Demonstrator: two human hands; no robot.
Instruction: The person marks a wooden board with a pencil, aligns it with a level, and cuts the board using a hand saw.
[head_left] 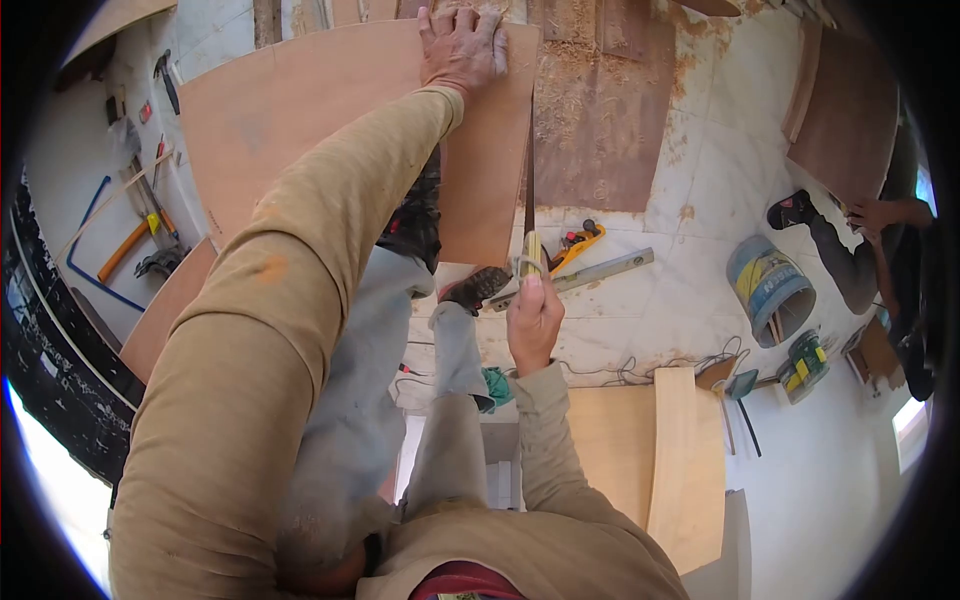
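Note:
My left hand (463, 52) presses down near the far edge of a plywood sheet (300, 110), its fingers spread. My right hand (535, 318) is closed around the pale handle of a handsaw (531, 190). The saw's narrow dark blade points away from me along the sheet's right edge. One of my dark shoes (415, 215) rests on the sheet, partly hidden by my left arm. My other shoe (475, 288) is on the floor close to the saw handle.
Beyond the saw lie a yellow-orange hand plane (580, 245), a spirit level (600, 272) and brown boards (610, 150) strewn with shavings. Buckets (770, 285) and a person (880, 230) are at right. Hammers (125, 250) and a hacksaw (75, 235) lie left. Cables (640, 372) cross the floor.

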